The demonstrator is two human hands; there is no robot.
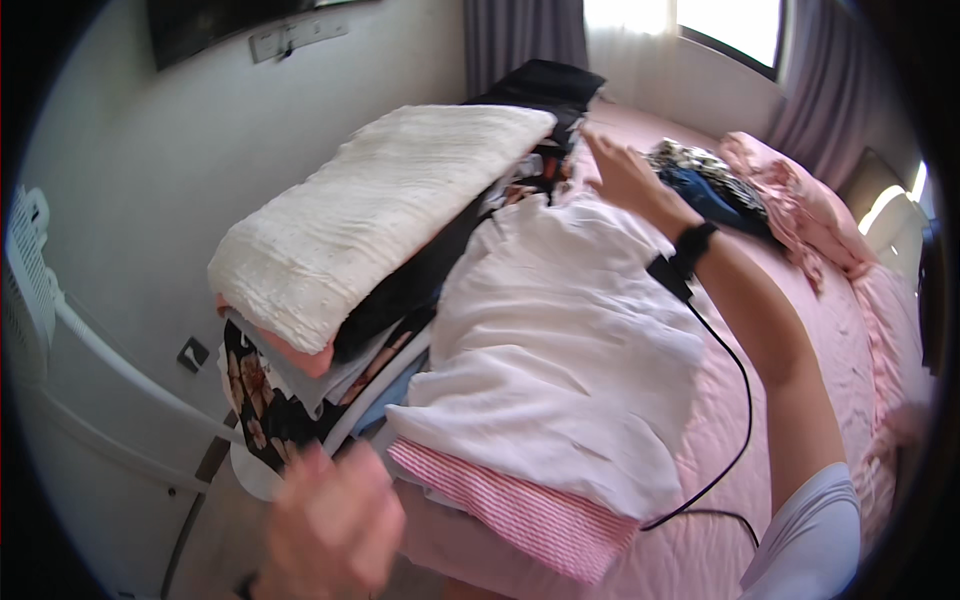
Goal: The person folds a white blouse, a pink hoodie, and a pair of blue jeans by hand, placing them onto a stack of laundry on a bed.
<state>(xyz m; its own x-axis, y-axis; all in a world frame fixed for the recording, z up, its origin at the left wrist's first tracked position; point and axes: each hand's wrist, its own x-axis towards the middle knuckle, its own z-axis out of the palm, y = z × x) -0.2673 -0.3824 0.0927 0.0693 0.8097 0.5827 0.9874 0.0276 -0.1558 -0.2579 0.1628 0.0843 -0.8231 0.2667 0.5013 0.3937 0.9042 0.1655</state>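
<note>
A white garment (555, 337) lies spread and wrinkled on top of a stack of clothes, with a pink striped cloth (517, 510) showing under its near edge. My right hand (626, 172) reaches over the garment's far end, fingers extended and apart, with no item visible in it. A black band circles that wrist, with a black device and cable (739, 360) beside it. My left hand (334, 517) is blurred at the lower left, off the garment's near left corner; its fingers look bent, and whether it holds anything is unclear. A folded cream textured cloth (390, 202) tops the neighbouring pile.
A black floral garment (255, 397) hangs from the left pile. Dark folded clothes (540, 82) lie at the far end. On the pink bed sheet (720, 450), blue and patterned clothes (705, 187) sit by a ruffled pink quilt (795, 187). A white fan (30, 300) stands at left.
</note>
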